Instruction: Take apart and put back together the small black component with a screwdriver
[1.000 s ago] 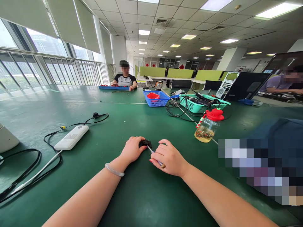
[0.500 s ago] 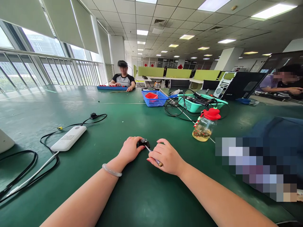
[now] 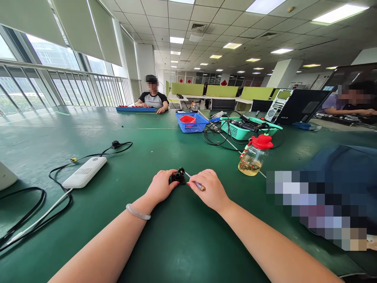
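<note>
My left hand, with a pale bangle on the wrist, is closed on a small black device at the middle of the green table. A round dark piece stands tilted at the device's upper right edge; whether it is joined on cannot be made out. Pinched in my right hand is a slim, metallic screwdriver with a tan end. Its thin tip points up and left, at or very near the round piece. Fingers hide part of the device and part of the tool.
A white power bank with cables lies left. Ahead stand a blue basket, a green basket of cables and a red-lidded bottle. Dark fabric lies right. One person sits across, another far right.
The silvery top of the device no longer shows; a round dark piece now stands tilted there. My right hand has shifted slightly up and right, with the screwdriver lying flatter.
</note>
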A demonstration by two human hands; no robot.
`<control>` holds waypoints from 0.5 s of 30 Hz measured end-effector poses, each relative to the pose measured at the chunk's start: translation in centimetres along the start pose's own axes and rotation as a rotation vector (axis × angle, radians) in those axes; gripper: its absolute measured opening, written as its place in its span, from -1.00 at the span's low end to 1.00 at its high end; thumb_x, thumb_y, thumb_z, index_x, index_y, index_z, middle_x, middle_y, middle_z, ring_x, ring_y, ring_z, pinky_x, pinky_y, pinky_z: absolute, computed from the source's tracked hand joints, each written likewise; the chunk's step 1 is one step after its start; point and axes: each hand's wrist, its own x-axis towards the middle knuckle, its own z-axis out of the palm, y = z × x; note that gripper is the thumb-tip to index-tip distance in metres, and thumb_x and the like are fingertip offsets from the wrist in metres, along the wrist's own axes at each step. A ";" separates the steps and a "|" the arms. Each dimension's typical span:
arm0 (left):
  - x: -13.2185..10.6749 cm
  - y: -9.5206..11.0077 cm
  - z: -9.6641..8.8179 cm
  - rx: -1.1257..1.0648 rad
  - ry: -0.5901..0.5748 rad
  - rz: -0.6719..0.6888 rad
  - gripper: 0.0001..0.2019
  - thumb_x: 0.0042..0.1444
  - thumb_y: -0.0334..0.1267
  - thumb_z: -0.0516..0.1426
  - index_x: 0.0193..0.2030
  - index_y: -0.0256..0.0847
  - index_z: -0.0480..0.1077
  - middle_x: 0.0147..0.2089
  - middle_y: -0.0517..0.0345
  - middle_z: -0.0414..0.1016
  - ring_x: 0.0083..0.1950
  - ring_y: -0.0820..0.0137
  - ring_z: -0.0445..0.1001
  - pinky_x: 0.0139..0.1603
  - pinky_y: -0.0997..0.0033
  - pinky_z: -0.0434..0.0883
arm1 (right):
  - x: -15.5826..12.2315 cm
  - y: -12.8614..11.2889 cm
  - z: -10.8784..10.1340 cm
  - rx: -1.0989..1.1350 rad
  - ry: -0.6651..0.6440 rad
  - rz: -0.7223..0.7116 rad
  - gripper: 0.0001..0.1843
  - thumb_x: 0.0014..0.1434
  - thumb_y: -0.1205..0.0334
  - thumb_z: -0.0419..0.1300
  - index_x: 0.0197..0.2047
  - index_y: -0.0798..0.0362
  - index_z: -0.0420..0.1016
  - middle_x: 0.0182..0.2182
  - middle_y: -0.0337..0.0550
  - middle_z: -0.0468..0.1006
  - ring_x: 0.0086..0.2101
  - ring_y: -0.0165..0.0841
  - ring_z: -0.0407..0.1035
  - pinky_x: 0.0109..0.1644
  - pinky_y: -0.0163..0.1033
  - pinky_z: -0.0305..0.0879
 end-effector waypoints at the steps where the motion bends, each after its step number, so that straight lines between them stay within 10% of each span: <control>1: 0.0 0.1 -0.1 -0.002 -0.001 0.001 -0.59 0.10 -0.17 0.15 0.11 -0.12 0.38 0.03 0.02 0.54 0.11 0.11 0.41 0.15 0.09 0.34 | 0.0 0.2 0.1 0.017 0.000 0.044 -0.80 0.27 0.24 0.14 -0.40 0.00 0.47 -0.51 -0.26 0.50 -0.42 -0.38 0.37 -0.08 -0.18 0.21; 15: -0.2 0.4 -0.4 -0.030 -0.037 0.008 -0.60 0.05 -0.26 0.18 0.07 -0.03 0.42 0.01 0.09 0.55 0.12 0.14 0.40 0.18 0.12 0.33 | -0.1 1.3 0.8 0.537 0.017 0.558 -0.69 0.18 -0.05 0.13 -0.36 0.03 0.48 -0.55 -0.20 0.49 -0.50 -0.33 0.38 -0.42 -0.26 0.29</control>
